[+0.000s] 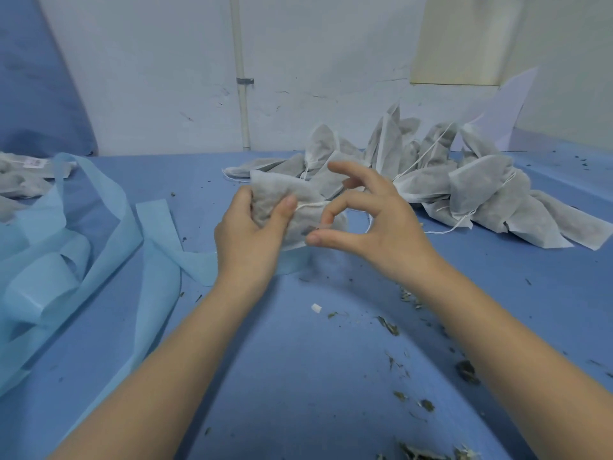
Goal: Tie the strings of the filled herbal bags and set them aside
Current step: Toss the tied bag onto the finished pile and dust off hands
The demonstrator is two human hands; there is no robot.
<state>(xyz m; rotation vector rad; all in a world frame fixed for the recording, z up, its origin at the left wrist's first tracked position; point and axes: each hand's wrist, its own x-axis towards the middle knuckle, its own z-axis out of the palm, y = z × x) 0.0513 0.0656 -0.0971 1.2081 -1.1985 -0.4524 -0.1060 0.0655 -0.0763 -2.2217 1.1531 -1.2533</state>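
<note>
A grey-white filled herbal bag [269, 197] is held above the blue table, in the middle of the view. My left hand [252, 234] grips it from the left, thumb pressed on its front near the neck. A thin white string [310, 204] runs right from that thumb. My right hand [371, 217] pinches the string between curled index finger and thumb, the other fingers spread above. A heap of several more filled bags [464, 187] with loose strings lies behind my right hand, far right.
Light blue fabric strips [83, 247] curl over the left of the blue table [298, 376]. More grey bags [23, 184] lie at the far left edge. Dry herb crumbs [391, 328] and a small white scrap [316, 308] are scattered near my right forearm. A white wall stands behind.
</note>
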